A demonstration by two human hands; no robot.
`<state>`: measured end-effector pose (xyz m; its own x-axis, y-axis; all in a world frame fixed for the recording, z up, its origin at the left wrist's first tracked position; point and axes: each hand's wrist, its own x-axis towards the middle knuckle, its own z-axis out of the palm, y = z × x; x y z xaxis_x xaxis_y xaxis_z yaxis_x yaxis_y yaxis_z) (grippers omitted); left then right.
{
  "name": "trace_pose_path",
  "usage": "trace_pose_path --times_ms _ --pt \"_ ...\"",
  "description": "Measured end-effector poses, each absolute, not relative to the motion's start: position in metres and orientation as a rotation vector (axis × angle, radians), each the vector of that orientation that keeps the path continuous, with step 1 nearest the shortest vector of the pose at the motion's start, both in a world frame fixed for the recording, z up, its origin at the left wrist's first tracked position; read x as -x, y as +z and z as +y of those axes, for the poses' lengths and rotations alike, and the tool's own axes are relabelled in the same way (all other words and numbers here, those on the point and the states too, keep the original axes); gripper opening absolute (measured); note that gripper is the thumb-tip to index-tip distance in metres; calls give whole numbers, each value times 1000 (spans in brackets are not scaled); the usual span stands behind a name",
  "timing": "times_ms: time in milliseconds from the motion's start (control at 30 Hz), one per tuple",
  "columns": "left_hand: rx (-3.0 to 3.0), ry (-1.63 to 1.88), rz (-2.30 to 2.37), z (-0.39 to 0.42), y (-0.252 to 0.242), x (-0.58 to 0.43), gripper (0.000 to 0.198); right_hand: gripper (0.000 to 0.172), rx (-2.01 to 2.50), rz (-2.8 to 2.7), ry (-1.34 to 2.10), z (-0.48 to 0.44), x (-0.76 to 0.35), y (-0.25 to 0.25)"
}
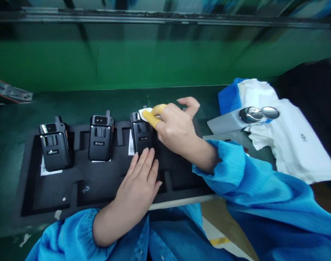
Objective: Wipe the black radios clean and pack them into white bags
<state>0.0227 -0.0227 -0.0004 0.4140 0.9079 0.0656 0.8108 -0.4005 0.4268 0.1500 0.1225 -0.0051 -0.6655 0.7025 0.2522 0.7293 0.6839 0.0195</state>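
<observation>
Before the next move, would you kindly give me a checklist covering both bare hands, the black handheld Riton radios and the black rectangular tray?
1. Left hand on the rightmost radio: ok, fingertips over its lower end.
2. Small white wipe in the right hand: ok, held by yellow-covered fingers at that radio's top.
3. Leftmost radio and middle radio apart, Riton badges up: ok.
4. Tray free of loose bits: not ok, a small round white piece and a clear scrap lie inside.
5. Surface beneath the wipe clean: cannot tell, covered.
</observation>
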Motion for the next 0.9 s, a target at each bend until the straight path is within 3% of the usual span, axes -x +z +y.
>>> trace_pose_path --times_ms 200,400,900 --pt "-2358 393 1467 -21 0 -22 37 30 1016 -2698 -167 124 -151 -11" --pt "-2350 467 1505 -20 2 -21 34 33 1144 -2596 -174 107 -175 -5" --pt "-2315 452 1497 -20 2 -22 36 34 869 -2741 -233 78 -167 1"
